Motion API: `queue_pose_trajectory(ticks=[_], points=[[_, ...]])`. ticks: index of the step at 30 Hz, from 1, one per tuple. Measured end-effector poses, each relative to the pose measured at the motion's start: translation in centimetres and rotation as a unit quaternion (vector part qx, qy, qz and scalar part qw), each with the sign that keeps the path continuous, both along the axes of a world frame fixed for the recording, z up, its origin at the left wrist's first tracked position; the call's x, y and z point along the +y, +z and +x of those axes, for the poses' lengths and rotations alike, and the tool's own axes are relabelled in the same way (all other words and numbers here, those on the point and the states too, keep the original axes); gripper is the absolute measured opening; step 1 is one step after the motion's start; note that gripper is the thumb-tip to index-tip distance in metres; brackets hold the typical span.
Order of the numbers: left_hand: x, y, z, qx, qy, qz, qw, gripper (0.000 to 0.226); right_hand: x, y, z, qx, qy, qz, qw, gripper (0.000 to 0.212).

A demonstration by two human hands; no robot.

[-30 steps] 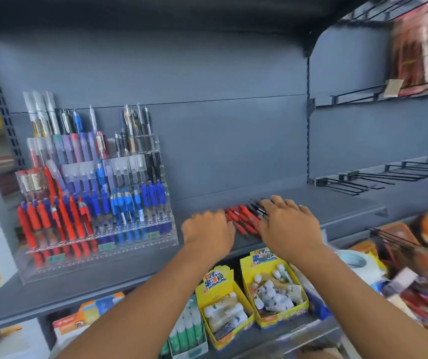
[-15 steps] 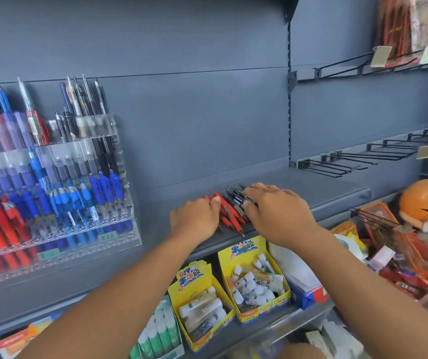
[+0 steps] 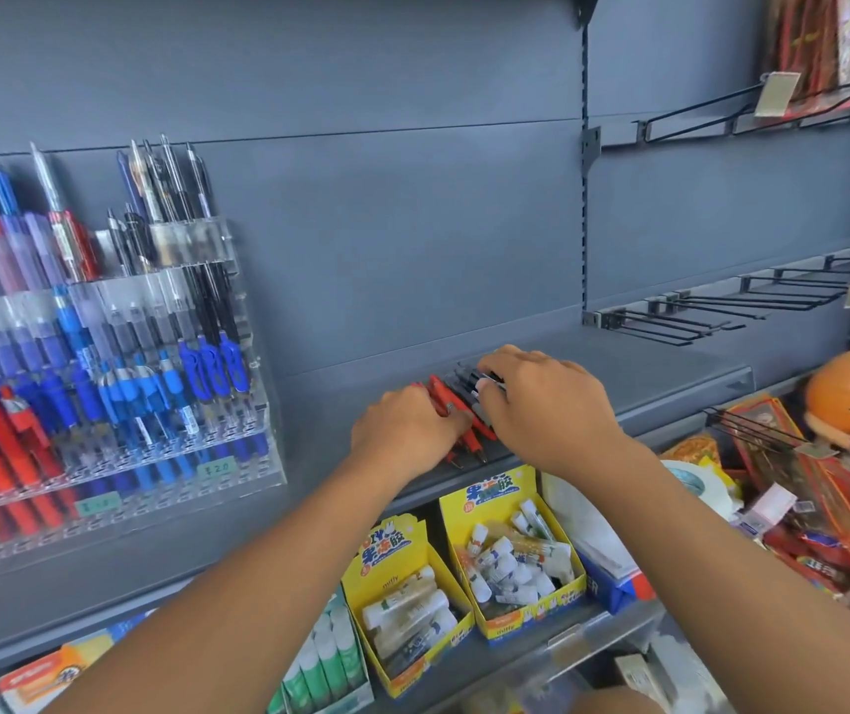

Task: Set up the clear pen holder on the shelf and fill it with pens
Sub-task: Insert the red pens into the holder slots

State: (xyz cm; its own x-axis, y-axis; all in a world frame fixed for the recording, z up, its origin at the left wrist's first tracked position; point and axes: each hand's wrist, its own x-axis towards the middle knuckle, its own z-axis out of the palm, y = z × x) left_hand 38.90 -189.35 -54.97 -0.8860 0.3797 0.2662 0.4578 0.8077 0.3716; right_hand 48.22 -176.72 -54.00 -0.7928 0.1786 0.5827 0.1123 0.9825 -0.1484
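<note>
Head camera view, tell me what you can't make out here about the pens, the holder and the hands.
- Loose pens on the shelf: count hidden, the left hand and right hand cover most of the pile.
- Grip: the fingers curl out of sight, so whether either hand is closed on pens is unclear.
- Clear pen holder: its left part is cut off by the frame edge.
- Price tags: too small and blurred to read reliably.

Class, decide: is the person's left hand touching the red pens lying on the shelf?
Touching. The head view shows the left hand resting on the red pens, fingers over their barrels.
</note>
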Motion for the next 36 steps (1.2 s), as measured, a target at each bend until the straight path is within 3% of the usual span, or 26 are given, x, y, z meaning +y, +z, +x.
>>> queue_pose_trajectory(ticks=[6,9,12,18,20,29,36], points=[[-0.2,0.4,-2.0,-0.060,0.016,0.043,0.997,0.036,0.0,0.2,-0.5,-0.006,-0.001,-0.011,1.000,0.031],[-0.1,0.9,-3.0,-0.091,0.061,0.050,0.993,0.058,0.0,0.3,-0.8,-0.006,0.002,-0.016,1.000,0.032],[-0.2,1.5,-3.7,-0.125,0.087,-0.015,0.988,0.072,0.0,0.4,-1.3,-0.008,0.000,-0.022,1.000,0.032],[0.5,4.0,-2.7,-0.212,0.065,-0.069,0.973,0.033,0.3,0.6,-2.2,-0.012,-0.004,-0.024,1.000,0.032],[0.8,4.4,-2.1,-0.244,0.068,-0.110,0.961,0.034,0.2,0.6,-2.2,-0.011,-0.004,-0.025,1.000,0.032],[1.0,2.9,-3.6,-0.067,0.073,-0.235,0.967,0.030,-0.3,0.8,-3.2,-0.016,0.001,-0.029,0.999,0.030],[0.4,3.8,-3.2,-0.091,0.042,-0.270,0.958,0.032,-1.0,0.8,-3.7,-0.009,0.011,-0.026,1.000,0.030]])
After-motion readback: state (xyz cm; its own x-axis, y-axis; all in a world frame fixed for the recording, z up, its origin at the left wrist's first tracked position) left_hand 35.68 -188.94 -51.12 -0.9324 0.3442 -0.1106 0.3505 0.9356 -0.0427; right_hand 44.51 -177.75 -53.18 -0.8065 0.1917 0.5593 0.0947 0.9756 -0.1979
